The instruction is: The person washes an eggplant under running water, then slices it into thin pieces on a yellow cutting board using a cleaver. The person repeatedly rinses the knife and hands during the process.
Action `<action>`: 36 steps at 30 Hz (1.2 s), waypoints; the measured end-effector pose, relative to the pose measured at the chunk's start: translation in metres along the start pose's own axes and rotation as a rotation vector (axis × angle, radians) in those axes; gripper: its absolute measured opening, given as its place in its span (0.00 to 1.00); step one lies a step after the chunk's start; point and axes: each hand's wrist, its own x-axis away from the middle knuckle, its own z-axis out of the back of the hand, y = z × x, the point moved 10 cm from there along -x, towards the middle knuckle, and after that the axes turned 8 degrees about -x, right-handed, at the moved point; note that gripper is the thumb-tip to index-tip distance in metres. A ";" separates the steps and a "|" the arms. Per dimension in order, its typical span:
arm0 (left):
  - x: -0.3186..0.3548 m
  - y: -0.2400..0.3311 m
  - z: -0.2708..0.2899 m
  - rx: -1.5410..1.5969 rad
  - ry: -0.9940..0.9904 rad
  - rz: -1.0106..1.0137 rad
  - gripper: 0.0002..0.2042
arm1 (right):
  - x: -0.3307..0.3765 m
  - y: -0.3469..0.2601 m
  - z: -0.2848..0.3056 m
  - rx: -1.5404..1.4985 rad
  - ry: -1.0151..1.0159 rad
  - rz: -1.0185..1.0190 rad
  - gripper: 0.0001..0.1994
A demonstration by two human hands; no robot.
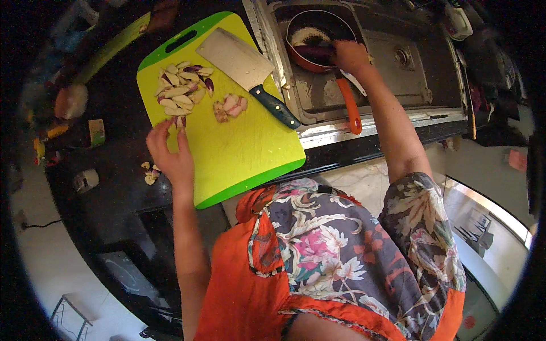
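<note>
My left hand (170, 152) is at the left edge of the yellow-green cutting board (239, 153), its thumb and fingers closed about a small eggplant piece (180, 121). Just beyond lies a heap of cut eggplant pieces (181, 88), white with purple skin. Beside the heap are a few pale pink slices (230, 107), perhaps meat. A cleaver (236, 58) with a dark handle rests across the board's right side. Over the sink, my right hand (348, 55) grips a dark purple eggplant (311, 51) above a frying pan (322, 21) with an orange handle.
The pan sits in the left basin of the sink (380, 54), which has a drain at right. Garlic-like pieces (150, 173) lie on the black counter (122, 196), left of the board. Farther left are a small white object (86, 180) and several packages.
</note>
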 end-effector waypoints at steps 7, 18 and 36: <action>0.074 -0.017 -0.003 0.243 -0.080 0.234 0.13 | 0.068 -0.016 0.086 -0.213 0.351 0.064 0.19; 0.063 0.044 -0.079 1.175 -0.305 0.459 0.17 | 0.208 -0.234 0.080 -1.067 0.118 0.591 0.22; 0.096 0.026 -0.044 -0.256 -0.368 -0.296 0.24 | 0.112 -0.192 0.034 -0.409 0.247 0.232 0.28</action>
